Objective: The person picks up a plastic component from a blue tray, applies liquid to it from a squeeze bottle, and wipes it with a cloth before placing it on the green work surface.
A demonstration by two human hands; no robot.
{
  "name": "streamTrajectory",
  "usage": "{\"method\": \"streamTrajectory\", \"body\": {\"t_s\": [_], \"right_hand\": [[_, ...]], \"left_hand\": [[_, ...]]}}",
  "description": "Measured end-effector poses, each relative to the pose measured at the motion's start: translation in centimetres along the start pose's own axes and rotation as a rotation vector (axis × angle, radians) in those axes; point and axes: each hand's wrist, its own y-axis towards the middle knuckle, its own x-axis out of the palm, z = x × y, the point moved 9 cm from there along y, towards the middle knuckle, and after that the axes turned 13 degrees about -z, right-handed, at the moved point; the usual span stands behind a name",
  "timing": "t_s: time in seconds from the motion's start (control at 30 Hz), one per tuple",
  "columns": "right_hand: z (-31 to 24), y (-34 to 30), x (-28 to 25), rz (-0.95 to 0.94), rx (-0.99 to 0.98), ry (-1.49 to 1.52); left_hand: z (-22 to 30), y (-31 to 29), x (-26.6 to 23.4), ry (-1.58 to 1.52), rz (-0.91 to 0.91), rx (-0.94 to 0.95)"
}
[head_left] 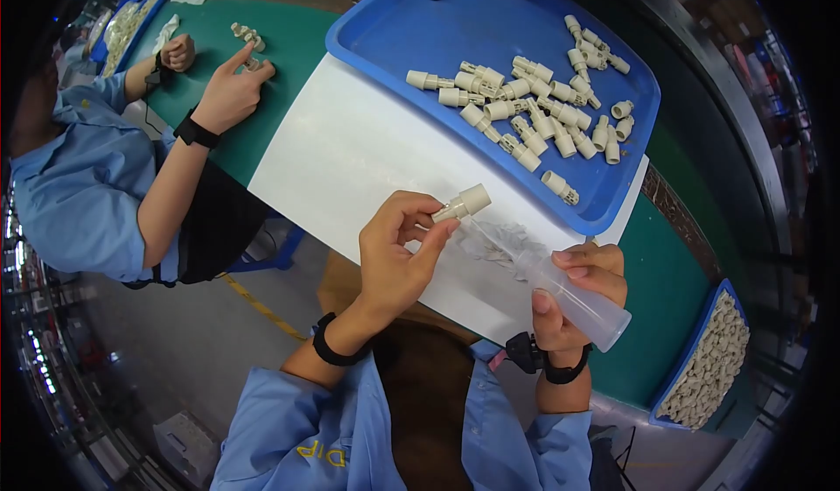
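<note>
Between the thumb and fingers of my left hand (398, 250) is a cream plastic connector (465, 202), its wide round end pointing up and right. My right hand (582, 294) grips a translucent squeeze bottle (584, 305), tilted so its thin nozzle points up and left at the connector. The nozzle tip is close to the connector; whether they touch I cannot tell. Under both hands lies a white sheet (328, 145), with a crumpled tissue (490, 244) on it. Beyond stands a blue tray (385, 31) holding many similar connectors (516, 88).
A blue bin (669, 395) full of small cream parts stands at the right edge of the green table (634, 272). To the left, a co-worker's hand (229, 93) touches cream parts (248, 36) on the green surface. Another filled blue tray (131, 23) lies far left.
</note>
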Motion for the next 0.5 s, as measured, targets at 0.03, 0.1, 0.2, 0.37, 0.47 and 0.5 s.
{"method": "streamTrajectory", "body": {"t_s": [0.03,0.1,0.2,0.37,0.47,0.5], "right_hand": [[0.0,0.0,0.0,0.0,0.001,0.003],[0.0,0.0,0.0,0.0,0.002,0.005],[0.0,-0.1,0.0,0.005,0.004,0.012],[0.0,-0.1,-0.1,0.007,0.0,0.008],[-0.1,-0.1,0.0,0.004,-0.019,0.002],[-0.1,-0.1,0.0,0.005,-0.02,0.002]], "left_hand": [[-0.5,0.0,0.0,-0.067,-0.006,-0.046],[-0.7,-0.1,0.1,-0.136,-0.001,-0.098],[-1.6,-0.2,0.2,-0.276,0.007,-0.202],[-2.0,0.2,0.4,-0.391,-0.041,-0.245],[-2.3,0.1,0.5,-0.467,-0.045,-0.287],[-2.6,0.0,0.7,-0.519,-0.056,-0.313]]}}
